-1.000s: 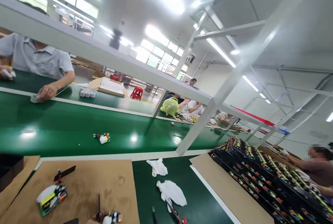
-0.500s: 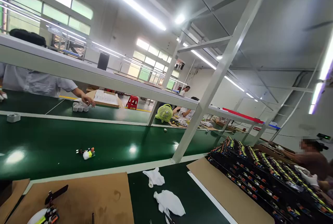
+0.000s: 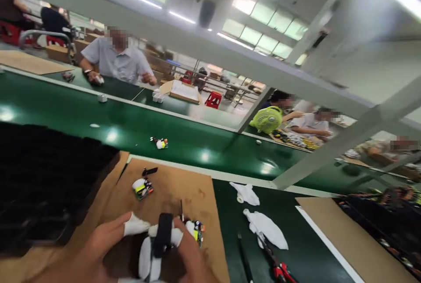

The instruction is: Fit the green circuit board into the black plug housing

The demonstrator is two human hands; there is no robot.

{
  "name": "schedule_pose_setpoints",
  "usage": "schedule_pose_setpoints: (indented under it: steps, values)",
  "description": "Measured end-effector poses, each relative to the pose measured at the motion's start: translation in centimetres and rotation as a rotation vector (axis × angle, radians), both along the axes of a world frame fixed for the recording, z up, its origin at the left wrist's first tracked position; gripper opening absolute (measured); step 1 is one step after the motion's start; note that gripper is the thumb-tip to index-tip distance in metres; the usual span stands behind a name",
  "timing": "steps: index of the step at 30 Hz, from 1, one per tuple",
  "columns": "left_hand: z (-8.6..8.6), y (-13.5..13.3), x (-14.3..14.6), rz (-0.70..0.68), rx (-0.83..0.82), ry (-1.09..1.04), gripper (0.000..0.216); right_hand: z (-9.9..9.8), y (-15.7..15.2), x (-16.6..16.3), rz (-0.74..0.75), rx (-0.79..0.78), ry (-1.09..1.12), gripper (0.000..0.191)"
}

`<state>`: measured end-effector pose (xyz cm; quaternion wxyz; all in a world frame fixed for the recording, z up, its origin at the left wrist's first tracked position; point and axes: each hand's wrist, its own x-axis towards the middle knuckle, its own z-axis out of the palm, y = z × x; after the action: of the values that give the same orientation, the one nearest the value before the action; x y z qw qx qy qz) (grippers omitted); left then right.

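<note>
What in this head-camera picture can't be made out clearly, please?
- Head view: the black part between the left hand and right hand is motion-blurred; which hand's grip holds it is unclear.
- Head view: the dark mass at left is too blurred to identify.
- Head view: the red-handled tool is cut off by the bottom edge.

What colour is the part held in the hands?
Black; the part shows best in the head view.

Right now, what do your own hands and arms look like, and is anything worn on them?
Both the left hand and right hand are ungloved, with white covers on some fingertips. No sleeves, watch or rings show in the blurred picture.
</note>
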<state>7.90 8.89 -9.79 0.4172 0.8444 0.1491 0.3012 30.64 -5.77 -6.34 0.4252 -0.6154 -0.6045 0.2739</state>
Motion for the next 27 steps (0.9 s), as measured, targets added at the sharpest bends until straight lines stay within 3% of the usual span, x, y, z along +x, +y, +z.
schedule_pose_setpoints:
  steps: [2, 7, 10, 15, 21, 27]
  values:
    - [-0.1, -0.3, -0.1, 0.077, 0.038, 0.006, 0.085, -0.4, -0.8, 0.2, -0.025, 0.044, 0.025, 0.085]
    - [2.3, -0.1, 0.9, 0.022, 0.034, -0.038, 0.069, -0.5, -2.1, 1.1, -0.099, 0.144, 0.158, 0.085]
    - [3.0, 0.1, 1.3, 0.029, 0.025, -0.086, 0.070, 0.7, -2.0, 1.3, -0.082, 0.163, 0.345, 0.082]
    - [3.1, 0.3, 1.2, -0.040, -0.013, -0.169, 0.063, 2.8, -1.6, 1.7, 0.013, 0.064, 0.551, 0.075]
    - [3.4, 0.6, 1.2, -0.067, 0.004, -0.182, 0.064, 2.3, -1.2, 1.3, -0.006, 0.053, 0.393, 0.080]
    - [3.2, 0.4, 1.1, -0.055, -0.014, -0.170, 0.065, 3.3, 0.0, 0.4, 0.030, 0.067, 0.247, 0.070]
